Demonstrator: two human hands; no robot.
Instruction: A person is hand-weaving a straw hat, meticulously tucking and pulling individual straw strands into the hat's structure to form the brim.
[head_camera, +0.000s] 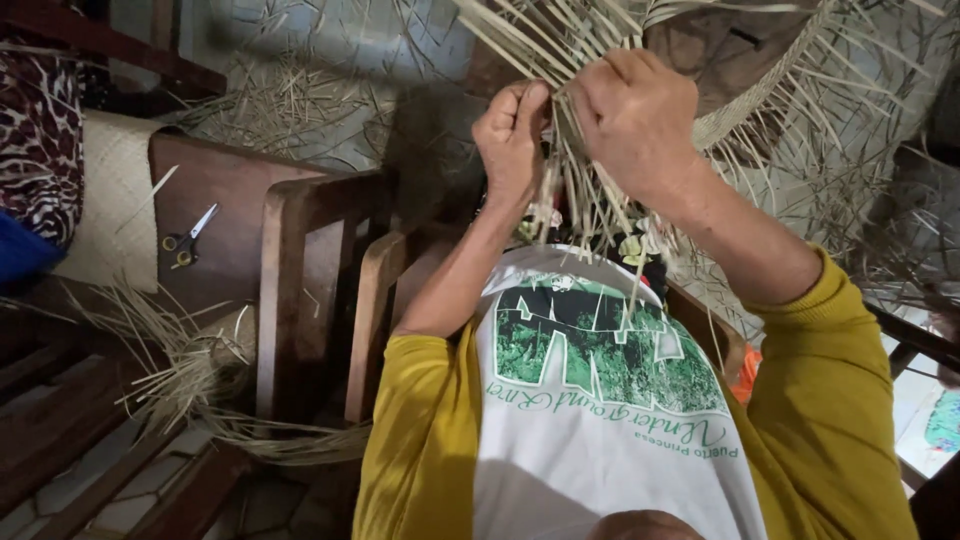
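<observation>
Held up at twelve o'clock, a half-woven straw piece (760, 90) with loose pale strips (560, 50) fanning out from its edge. Best worked by keeping each strip flat and taut, drawn snug against the woven rim before the next is crossed over, with even tension so the edge stays level. Right hand (635, 115) curled over the strips just at one o'clock, fingers pressed together around a bundle. Left hand (512, 135) beside it at eleven o'clock, closed in a fist, thumb and fingers pinching a few hanging strips. Farther off at nine o'clock, small scissors (188, 238) on a wooden bench (240, 200), well apart from both hands. Fingertips mostly hidden behind the straw; exact strip being crossed impossible to tell; top of the woven piece cut off by the frame.
</observation>
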